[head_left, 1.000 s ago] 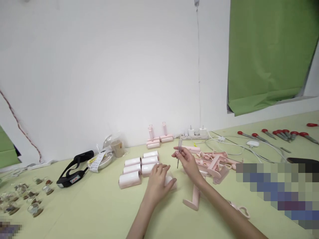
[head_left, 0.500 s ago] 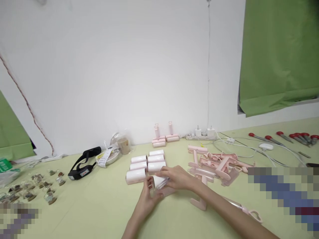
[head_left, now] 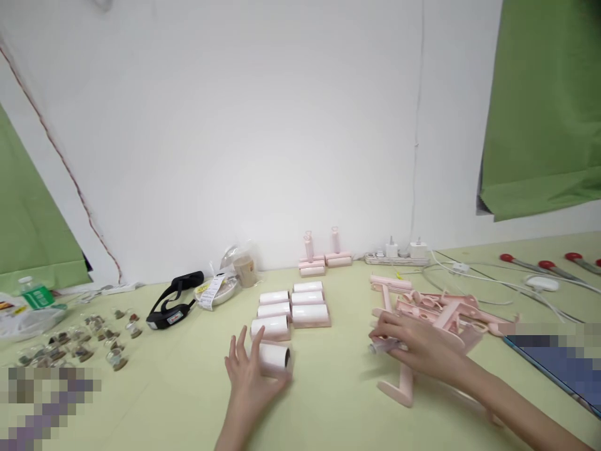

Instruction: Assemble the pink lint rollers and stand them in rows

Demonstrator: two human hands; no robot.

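My left hand (head_left: 251, 376) grips a white lint-roller roll (head_left: 272, 358) between thumb and index finger, its other fingers raised. This roll rests at the near end of two columns of white rolls (head_left: 275, 311), several with pale pink covers showing beneath. To the right, my right hand (head_left: 413, 344) is closed on a clear plastic piece (head_left: 385, 346), whose exact kind I cannot make out. Around and partly behind that hand lies a pile of pink lint-roller parts (head_left: 451, 313). A pink angled handle (head_left: 399, 391) lies just in front of it.
Pink lint rollers (head_left: 325, 258) stand against the wall beside a power strip (head_left: 397, 259). White cables (head_left: 479, 275) and red-ended tools (head_left: 547, 266) lie at right, with a phone (head_left: 554, 369) nearer. Left are a black strap (head_left: 173, 307), a bagged cup (head_left: 245, 270) and several small glass domes (head_left: 84, 347).
My hands have parted. The left has brought the roll to the near end of the left column; the right has moved right, carrying the clear piece toward the pink pile. The view has shifted left.
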